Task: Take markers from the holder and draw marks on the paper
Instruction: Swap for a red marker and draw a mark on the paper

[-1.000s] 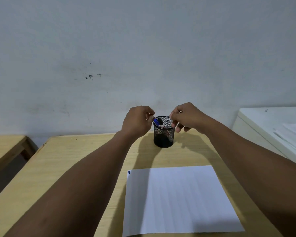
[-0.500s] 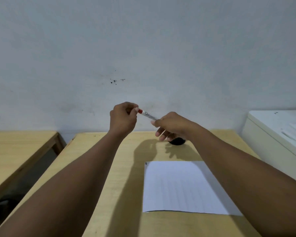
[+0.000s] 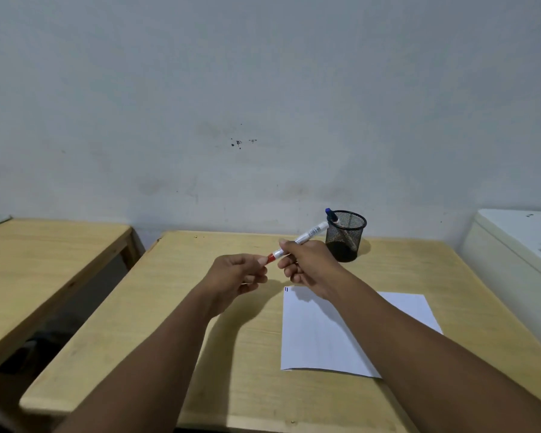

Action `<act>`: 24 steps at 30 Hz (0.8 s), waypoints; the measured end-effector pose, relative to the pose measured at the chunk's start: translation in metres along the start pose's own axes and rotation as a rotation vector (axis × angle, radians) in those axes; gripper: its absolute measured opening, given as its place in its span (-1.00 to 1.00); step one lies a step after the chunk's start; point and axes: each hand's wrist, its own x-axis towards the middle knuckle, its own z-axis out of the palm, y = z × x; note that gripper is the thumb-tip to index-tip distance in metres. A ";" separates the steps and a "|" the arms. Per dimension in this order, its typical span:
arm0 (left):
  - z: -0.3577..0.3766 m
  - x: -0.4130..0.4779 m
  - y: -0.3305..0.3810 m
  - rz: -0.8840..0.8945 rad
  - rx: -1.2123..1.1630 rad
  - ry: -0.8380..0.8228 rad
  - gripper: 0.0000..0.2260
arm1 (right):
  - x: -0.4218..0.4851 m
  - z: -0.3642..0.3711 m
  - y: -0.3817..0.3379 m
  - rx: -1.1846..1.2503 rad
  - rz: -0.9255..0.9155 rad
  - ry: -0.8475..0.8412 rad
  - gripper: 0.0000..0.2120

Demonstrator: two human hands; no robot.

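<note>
My right hand (image 3: 306, 267) grips the white barrel of a red marker (image 3: 310, 235), held slanted above the table. My left hand (image 3: 236, 278) pinches the marker's red cap end. A black mesh holder (image 3: 345, 237) stands at the back of the table, just right of my hands, with a blue-capped marker (image 3: 331, 215) leaning in it. A white sheet of paper (image 3: 319, 335) lies flat below my right forearm; a small blue mark (image 3: 286, 289) sits at its top left corner.
The wooden table (image 3: 175, 323) meets a pale wall behind. A second wooden table (image 3: 44, 254) stands to the left across a gap. A white cabinet or appliance (image 3: 519, 242) sits close on the right.
Both hands came away from the holder with the red marker and moved toward me and down. The holder is now uncovered, with the blue marker left in it.
</note>
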 end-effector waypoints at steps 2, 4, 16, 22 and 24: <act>0.003 -0.001 -0.009 -0.007 -0.010 0.007 -0.82 | 0.000 -0.002 0.008 0.000 0.002 -0.008 -0.76; 0.005 -0.001 -0.013 -0.007 0.010 -0.004 -0.79 | 0.000 -0.005 0.013 0.001 0.000 -0.011 -0.75; -0.029 0.011 -0.022 -0.063 0.029 0.043 -0.85 | 0.000 -0.051 -0.010 -0.119 -0.107 -0.019 -0.85; -0.006 0.015 -0.021 0.152 0.685 0.100 -0.93 | -0.002 -0.042 0.017 -0.144 -0.133 0.043 -0.92; 0.006 0.015 -0.022 0.214 0.800 0.137 -0.96 | 0.001 -0.035 0.033 -0.169 -0.181 0.103 -0.95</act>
